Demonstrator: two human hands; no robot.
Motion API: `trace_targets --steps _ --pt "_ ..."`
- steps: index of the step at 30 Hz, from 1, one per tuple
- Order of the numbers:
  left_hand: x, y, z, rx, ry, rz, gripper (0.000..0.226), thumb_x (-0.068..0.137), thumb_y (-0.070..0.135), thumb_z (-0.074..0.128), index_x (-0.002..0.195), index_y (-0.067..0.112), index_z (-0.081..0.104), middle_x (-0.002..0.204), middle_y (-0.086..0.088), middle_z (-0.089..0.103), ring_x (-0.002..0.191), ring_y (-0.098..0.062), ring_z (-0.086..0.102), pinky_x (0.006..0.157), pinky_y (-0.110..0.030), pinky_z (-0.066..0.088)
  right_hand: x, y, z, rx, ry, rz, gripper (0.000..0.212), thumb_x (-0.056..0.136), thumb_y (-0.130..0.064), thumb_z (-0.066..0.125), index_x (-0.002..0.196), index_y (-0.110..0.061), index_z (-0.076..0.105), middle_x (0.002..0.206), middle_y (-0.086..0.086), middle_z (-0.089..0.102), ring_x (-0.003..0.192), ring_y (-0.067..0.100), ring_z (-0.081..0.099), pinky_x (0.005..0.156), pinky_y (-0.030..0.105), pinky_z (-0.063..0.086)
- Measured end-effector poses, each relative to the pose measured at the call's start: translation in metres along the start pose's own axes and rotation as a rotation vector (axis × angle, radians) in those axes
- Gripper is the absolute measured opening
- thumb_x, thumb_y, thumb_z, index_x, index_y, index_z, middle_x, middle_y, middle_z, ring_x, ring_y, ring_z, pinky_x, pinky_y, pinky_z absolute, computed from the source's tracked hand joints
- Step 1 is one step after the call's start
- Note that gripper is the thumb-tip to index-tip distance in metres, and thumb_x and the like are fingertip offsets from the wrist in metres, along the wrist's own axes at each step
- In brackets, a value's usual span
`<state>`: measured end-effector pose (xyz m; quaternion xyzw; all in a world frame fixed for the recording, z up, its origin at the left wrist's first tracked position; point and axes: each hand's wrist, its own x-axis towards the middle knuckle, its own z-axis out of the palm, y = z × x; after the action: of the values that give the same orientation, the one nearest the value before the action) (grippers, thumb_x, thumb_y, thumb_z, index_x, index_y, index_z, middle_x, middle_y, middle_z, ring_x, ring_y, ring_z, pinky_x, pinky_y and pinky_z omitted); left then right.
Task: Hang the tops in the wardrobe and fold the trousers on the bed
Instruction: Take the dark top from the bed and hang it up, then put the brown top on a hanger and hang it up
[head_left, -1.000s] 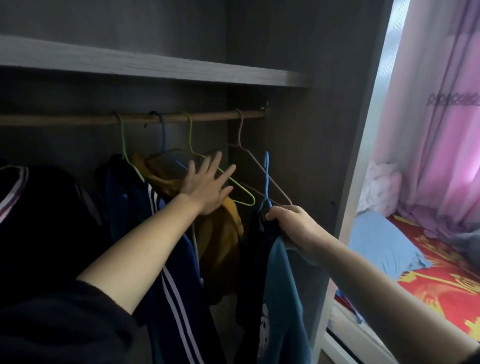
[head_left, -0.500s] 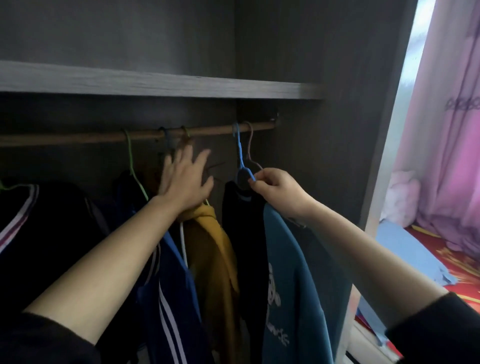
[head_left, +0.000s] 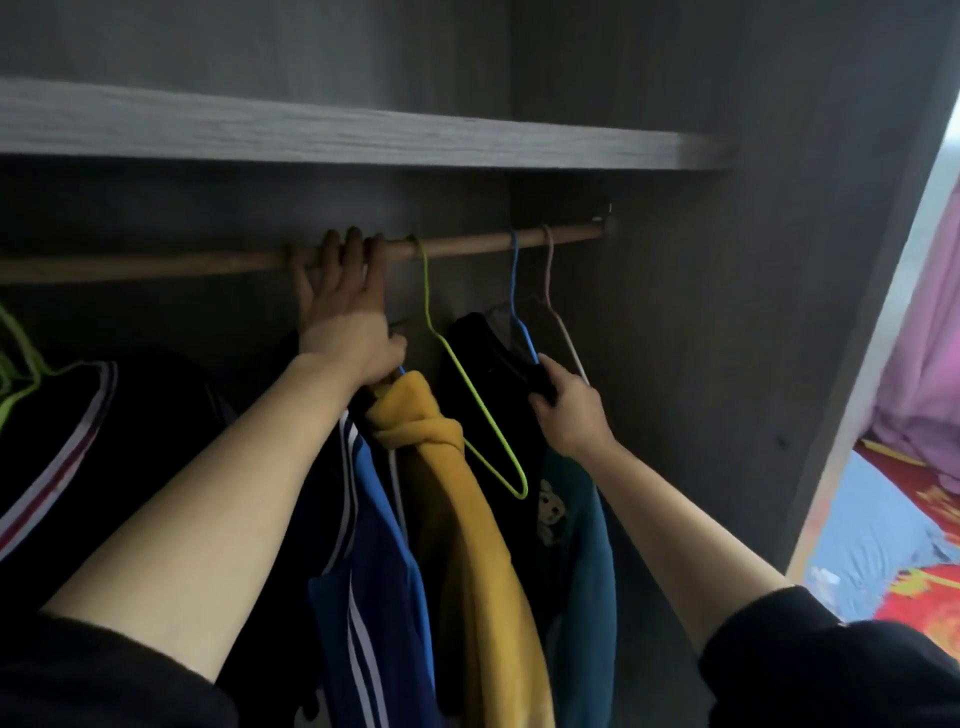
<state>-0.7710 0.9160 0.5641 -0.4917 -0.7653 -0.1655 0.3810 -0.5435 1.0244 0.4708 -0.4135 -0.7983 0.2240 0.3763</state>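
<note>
The wooden wardrobe rod (head_left: 467, 247) runs across under a grey shelf. My left hand (head_left: 343, 317) reaches up, its fingertips hooked over the rod, with the palm against the hangers of a yellow hoodie (head_left: 457, 493) and a blue striped jacket (head_left: 374, 571). An empty green hanger (head_left: 470, 395) hangs just right of that hand. A black-and-teal top (head_left: 576, 525) hangs on a blue hanger (head_left: 515, 275), whose hook is on the rod. My right hand (head_left: 566, 410) grips the top's dark shoulder near the hanger.
An empty pink hanger (head_left: 551, 291) hangs at the rod's right end, close to the wardrobe side wall (head_left: 727, 364). Dark striped clothes (head_left: 104, 441) fill the left. Past the door edge lie the bed (head_left: 883, 551) and pink curtain (head_left: 930, 364).
My left hand rose from the hanging clothes to the rod. The blue hanger with the top went from held low onto the rod; my right hand slid down to the top's shoulder.
</note>
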Motion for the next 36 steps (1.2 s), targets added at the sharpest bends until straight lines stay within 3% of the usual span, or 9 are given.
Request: trace_targets --steps 4,7,9,12,14,19,23,27,36 --pt "-0.009 0.004 -0.002 -0.074 0.003 0.000 0.103 0.072 0.026 0.071 0.155 0.012 0.012 0.163 -0.012 0.009 0.151 -0.030 0.003 0.117 -0.056 -0.001 -0.045 0.022 0.012 -0.033 -0.078 0.037 0.049 0.095 -0.015 0.060 0.142 -0.022 0.047 0.132 0.006 0.063 0.124 0.026 0.057 0.103 0.035 0.046" --pt "-0.043 0.021 0.002 -0.233 -0.018 -0.019 0.071 0.085 0.015 0.057 0.151 0.015 0.032 0.162 -0.012 0.017 0.150 -0.029 0.010 0.120 -0.052 0.009 -0.089 0.044 0.020 0.060 -0.035 0.114 0.018 0.098 -0.026 0.055 0.115 -0.028 0.058 0.103 -0.001 0.069 0.097 0.022 0.066 0.079 0.036 0.054" --pt "-0.081 0.035 0.004 -0.414 0.047 -0.060 0.055 0.090 0.009 0.048 0.144 0.016 0.046 0.158 -0.012 0.030 0.148 -0.029 0.020 0.119 -0.051 0.017 -0.120 0.058 0.024 0.077 0.068 0.133 0.014 0.099 -0.032 0.054 0.112 -0.034 0.058 0.093 -0.010 0.068 0.086 0.014 0.065 0.069 0.032 0.051" --pt "-0.148 0.069 0.009 -0.512 0.159 0.045 0.052 0.089 0.004 0.044 0.138 0.018 0.053 0.153 -0.014 0.038 0.146 -0.030 0.028 0.117 -0.051 0.024 -0.173 0.084 0.035 0.039 0.159 0.176 0.024 0.098 -0.030 0.053 0.120 -0.035 0.063 0.098 -0.013 0.069 0.092 0.009 0.065 0.078 0.032 0.053" --pt "-0.191 0.097 0.016 -0.494 0.114 0.167 0.050 0.090 0.010 0.043 0.138 0.021 0.053 0.156 -0.015 0.032 0.147 -0.030 0.023 0.118 -0.053 0.020 -0.210 0.105 0.042 0.043 0.176 0.236 0.023 0.097 -0.025 0.055 0.115 -0.035 0.066 0.103 -0.015 0.070 0.095 0.005 0.066 0.084 0.033 0.055" --pt "-0.280 0.156 0.036 -0.688 -0.252 0.187 0.054 0.093 0.026 0.055 0.146 0.021 0.045 0.164 -0.014 0.006 0.151 -0.028 0.008 0.119 -0.052 0.021 -0.269 0.143 0.043 -0.005 0.181 0.342 0.026 0.097 -0.021 0.056 0.119 -0.031 0.066 0.107 -0.012 0.067 0.091 0.004 0.065 0.083 0.038 0.056" --pt "-0.326 0.189 0.048 -0.734 -0.452 0.130 0.055 0.094 0.028 0.052 0.147 0.017 0.042 0.163 -0.014 0.013 0.150 -0.029 0.012 0.117 -0.055 0.023 -0.304 0.165 0.021 -0.088 0.197 0.353 0.037 0.098 -0.022 0.056 0.135 -0.023 0.056 0.124 -0.001 0.060 0.107 0.017 0.061 0.090 0.038 0.053" --pt "-0.348 0.231 0.044 -0.715 -0.555 0.064 0.059 0.094 0.023 0.057 0.149 0.013 0.039 0.162 -0.015 0.017 0.149 -0.033 0.015 0.116 -0.054 0.023 -0.339 0.194 -0.025 -0.141 0.229 0.367 0.045 0.098 -0.019 0.057 0.142 -0.018 0.051 0.142 0.004 0.052 0.131 0.022 0.048 0.105 0.039 0.044" --pt "-0.386 0.446 -0.024 -0.787 -0.547 0.192 0.064 0.091 0.036 0.048 0.149 0.010 0.040 0.159 -0.018 0.024 0.147 -0.037 0.022 0.114 -0.055 0.026 -0.416 0.309 -0.195 -0.326 0.259 0.433 0.058 0.097 -0.025 0.059 0.151 -0.016 0.040 0.158 0.017 0.032 0.143 0.034 0.034 0.115 0.046 0.032"
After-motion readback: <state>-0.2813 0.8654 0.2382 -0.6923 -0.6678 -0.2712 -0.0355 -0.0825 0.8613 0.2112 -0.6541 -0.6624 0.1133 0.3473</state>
